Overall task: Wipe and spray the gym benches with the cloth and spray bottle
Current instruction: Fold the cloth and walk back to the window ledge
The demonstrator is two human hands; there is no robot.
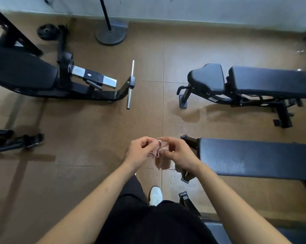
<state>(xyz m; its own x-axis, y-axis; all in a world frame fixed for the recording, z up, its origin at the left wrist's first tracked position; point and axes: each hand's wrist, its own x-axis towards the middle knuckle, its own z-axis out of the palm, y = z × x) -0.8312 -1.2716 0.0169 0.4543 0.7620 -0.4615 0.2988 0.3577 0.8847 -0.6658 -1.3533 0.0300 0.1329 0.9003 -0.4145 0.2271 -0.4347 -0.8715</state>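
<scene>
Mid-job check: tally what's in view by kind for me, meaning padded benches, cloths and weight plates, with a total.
Padded benches: 4, the last only partly in frame
Cloth: 1
Weight plate: 1
Total: 6
No spray bottle shows in this view.

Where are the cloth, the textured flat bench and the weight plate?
cloth (157, 150): head view, its bunched pink middle.
textured flat bench (254, 155): head view, top of its pad.
weight plate (42, 33): head view, its black face beside the hole.
</scene>
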